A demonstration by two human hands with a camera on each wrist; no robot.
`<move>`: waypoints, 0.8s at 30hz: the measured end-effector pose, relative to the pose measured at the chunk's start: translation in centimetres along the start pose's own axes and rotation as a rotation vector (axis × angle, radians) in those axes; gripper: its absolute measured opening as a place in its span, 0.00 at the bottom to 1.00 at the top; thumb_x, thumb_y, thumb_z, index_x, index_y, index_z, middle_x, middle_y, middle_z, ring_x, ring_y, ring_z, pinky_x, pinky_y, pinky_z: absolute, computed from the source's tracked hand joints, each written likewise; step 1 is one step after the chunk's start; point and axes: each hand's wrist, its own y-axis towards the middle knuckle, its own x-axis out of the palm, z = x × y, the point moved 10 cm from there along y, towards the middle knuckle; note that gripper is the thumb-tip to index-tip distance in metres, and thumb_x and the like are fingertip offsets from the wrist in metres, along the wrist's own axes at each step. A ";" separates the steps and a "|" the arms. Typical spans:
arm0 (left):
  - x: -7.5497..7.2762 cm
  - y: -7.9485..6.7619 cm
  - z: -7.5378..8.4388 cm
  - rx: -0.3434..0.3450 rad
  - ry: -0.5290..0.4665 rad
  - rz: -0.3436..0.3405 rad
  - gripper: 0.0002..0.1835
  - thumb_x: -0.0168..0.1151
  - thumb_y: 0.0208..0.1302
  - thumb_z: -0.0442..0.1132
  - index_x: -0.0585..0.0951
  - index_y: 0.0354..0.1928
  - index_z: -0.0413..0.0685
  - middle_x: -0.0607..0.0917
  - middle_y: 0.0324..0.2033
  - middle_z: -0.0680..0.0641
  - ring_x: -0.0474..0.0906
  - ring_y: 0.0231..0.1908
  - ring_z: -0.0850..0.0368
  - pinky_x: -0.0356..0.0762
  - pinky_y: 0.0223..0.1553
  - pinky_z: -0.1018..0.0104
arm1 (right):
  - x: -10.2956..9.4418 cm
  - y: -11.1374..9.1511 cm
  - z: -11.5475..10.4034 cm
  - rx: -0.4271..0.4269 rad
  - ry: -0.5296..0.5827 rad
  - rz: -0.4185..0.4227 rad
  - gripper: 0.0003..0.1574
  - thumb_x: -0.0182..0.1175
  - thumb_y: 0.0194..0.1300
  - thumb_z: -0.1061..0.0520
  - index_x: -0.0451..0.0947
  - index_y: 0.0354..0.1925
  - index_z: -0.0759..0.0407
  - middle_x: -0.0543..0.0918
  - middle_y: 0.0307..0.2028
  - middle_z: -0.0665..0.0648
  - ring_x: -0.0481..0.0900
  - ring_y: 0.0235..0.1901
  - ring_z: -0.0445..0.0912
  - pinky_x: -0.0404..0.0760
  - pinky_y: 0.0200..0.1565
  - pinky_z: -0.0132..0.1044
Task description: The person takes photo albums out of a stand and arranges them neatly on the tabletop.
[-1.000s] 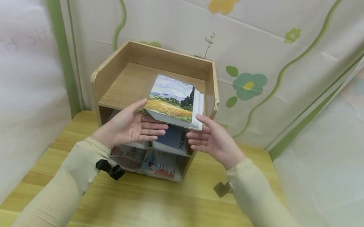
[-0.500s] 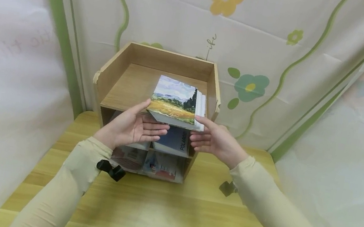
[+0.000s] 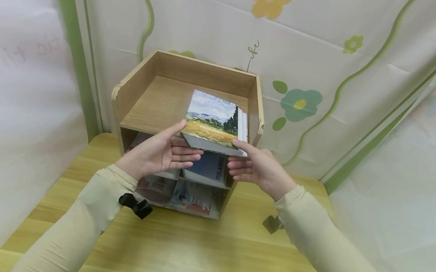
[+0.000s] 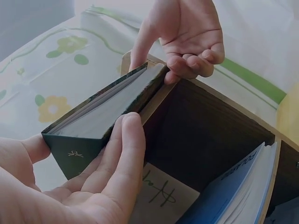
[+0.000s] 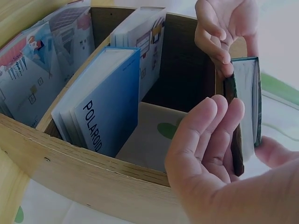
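A photo album (image 3: 213,120) with a painted field landscape on its cover lies at the front right of the wooden shelf unit's top. Its near edge juts past the front of that top board. My left hand (image 3: 157,151) holds the album at its left, the dark green spine (image 4: 74,151) side, thumb above and fingers beneath. On the other side, my right hand (image 3: 262,166) grips the right corner, thumb on the cover and fingers under the edge. In the right wrist view, the album's white pages (image 5: 246,107) show between the covers.
The shelf unit (image 3: 151,96) has raised sides and back around its top. Below, a blue POLAROID album (image 5: 110,100) and other albums (image 5: 28,74) stand in compartments. The unit rests on a wooden table (image 3: 180,255), with flowered cloth (image 3: 219,25) behind and at both sides.
The album has shifted slightly right on the shelf top, with my left thumb moving along at its edge. My right thumb now reaches a little further over the cover.
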 end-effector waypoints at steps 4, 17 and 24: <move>-0.2 0.1 0.0 0.003 0.023 0.033 0.48 0.54 0.66 0.68 0.61 0.67 0.29 0.80 0.53 0.34 0.81 0.50 0.48 0.82 0.49 0.60 | -0.1 0.2 0.1 0.001 -0.016 0.022 0.40 0.65 0.63 0.37 0.74 0.55 0.70 0.85 0.29 0.60 0.84 0.29 0.51 0.86 0.37 0.42; -0.1 0.1 0.1 0.019 0.094 0.088 0.48 0.55 0.65 0.69 0.62 0.67 0.30 0.81 0.52 0.34 0.82 0.48 0.49 0.83 0.45 0.62 | -0.3 0.2 0.2 0.005 -0.035 0.033 0.36 0.61 0.67 0.39 0.76 0.52 0.71 0.85 0.27 0.60 0.84 0.29 0.52 0.86 0.38 0.44; 0.2 0.1 0.0 0.023 0.071 0.078 0.55 0.58 0.63 0.67 0.51 0.72 0.29 0.74 0.59 0.30 0.80 0.53 0.46 0.80 0.52 0.58 | 0.0 -0.1 0.2 0.016 -0.016 0.011 0.33 0.57 0.72 0.41 0.74 0.53 0.71 0.83 0.27 0.59 0.83 0.31 0.53 0.85 0.40 0.45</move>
